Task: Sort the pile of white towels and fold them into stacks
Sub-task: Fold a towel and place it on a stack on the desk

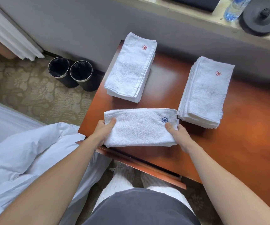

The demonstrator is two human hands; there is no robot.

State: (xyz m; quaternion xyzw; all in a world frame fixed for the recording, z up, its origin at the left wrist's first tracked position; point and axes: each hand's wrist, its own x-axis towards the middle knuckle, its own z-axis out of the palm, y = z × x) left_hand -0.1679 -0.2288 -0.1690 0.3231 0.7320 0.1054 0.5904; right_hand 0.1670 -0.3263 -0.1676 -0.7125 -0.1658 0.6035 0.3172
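A folded white towel with a blue flower emblem (139,127) lies crosswise near the front edge of the reddish wooden table (166,82). My left hand (104,129) grips its left end, thumb on top. My right hand (178,135) grips its right end, thumb just below the emblem. At the back left of the table sits a stack of folded white towels with a red emblem (131,69). A second, taller stack with a red emblem (205,93) sits to the right, close to the held towel's corner.
Two black round bins (70,71) stand on the patterned carpet left of the table. A white duvet (25,151) lies at lower left. On the ledge behind are a water bottle (233,10) and a black round lid (260,18).
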